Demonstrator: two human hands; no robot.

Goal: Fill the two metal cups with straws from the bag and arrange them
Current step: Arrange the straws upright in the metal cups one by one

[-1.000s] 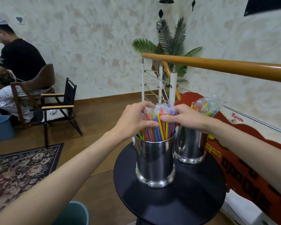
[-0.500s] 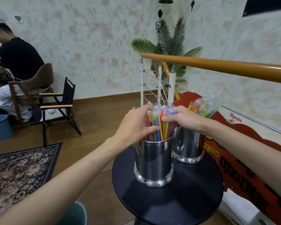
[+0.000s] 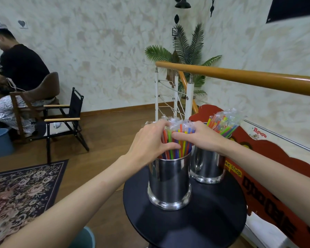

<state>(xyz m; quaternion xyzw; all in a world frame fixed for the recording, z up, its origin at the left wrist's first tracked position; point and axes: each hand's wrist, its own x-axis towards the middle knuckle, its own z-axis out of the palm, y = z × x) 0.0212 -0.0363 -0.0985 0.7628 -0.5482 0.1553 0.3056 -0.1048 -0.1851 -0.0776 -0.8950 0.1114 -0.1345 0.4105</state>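
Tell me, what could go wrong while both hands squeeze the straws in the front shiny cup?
The near metal cup stands close to the edge of the small round black table; a hard push from the left hand or right hand might tip it off. Squeezing could bend the wrapped straws. The right forearm passes close by the far metal cup and might knock it.

Far cup (image 3: 207, 165) blocks behind near cup (image 3: 169, 178); handrail (image 3: 240, 78) overhead.

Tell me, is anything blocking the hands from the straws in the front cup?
No. Both the left hand and right hand already grip the wrapped straws standing in the near cup.
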